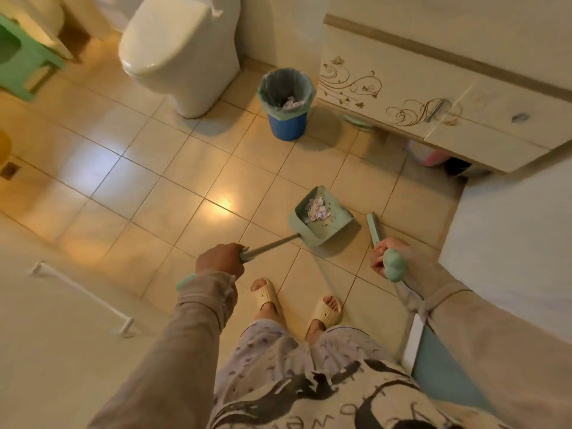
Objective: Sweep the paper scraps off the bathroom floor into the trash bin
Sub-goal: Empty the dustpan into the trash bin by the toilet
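My left hand (220, 261) grips the long handle of a green dustpan (334, 226), which sits just above or on the tiled floor in front of my feet. A small heap of pale paper scraps (318, 209) lies in the pan. My right hand (387, 254) is closed around the handle of a green broom (375, 228), whose head points away to the right of the pan. Further ahead stands the blue trash bin (286, 123) with a green liner and more paper scraps (291, 103) inside it.
A white toilet (181, 51) stands left of the bin. A cream vanity cabinet (433, 97) with swirl decoration fills the upper right, with items stored under it. A green stool (21, 57) is at the far left. My slippered feet (297, 301) stand on the beige tiles.
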A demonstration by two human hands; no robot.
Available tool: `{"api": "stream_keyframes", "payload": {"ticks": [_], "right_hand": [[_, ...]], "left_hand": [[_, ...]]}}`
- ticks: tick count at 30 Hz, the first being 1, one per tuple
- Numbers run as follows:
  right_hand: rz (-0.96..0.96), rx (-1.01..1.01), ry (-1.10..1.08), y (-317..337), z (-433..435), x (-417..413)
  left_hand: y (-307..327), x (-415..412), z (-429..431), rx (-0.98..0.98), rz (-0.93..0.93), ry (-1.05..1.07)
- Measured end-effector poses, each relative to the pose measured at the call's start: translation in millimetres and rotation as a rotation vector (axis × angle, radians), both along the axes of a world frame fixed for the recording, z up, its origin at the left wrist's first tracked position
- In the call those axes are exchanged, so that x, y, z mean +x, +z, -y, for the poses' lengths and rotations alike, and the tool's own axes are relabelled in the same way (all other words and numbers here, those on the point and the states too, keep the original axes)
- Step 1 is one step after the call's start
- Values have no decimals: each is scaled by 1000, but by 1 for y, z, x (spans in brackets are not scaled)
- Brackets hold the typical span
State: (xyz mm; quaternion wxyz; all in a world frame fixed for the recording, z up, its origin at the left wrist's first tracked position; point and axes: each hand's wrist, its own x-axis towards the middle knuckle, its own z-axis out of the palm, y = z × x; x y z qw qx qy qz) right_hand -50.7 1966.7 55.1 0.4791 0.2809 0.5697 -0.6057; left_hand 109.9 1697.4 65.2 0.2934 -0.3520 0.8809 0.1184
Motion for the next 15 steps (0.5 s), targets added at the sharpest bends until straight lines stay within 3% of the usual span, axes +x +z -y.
{"api": "stream_keyframes", "payload": {"ticks": [6,15], "right_hand": [[148,150,67,9,65,-8],[139,61,76,4,158,1]], "left_hand": [[21,-2,56,-21,-8,96],[41,8,139,56,-174,285]]}}
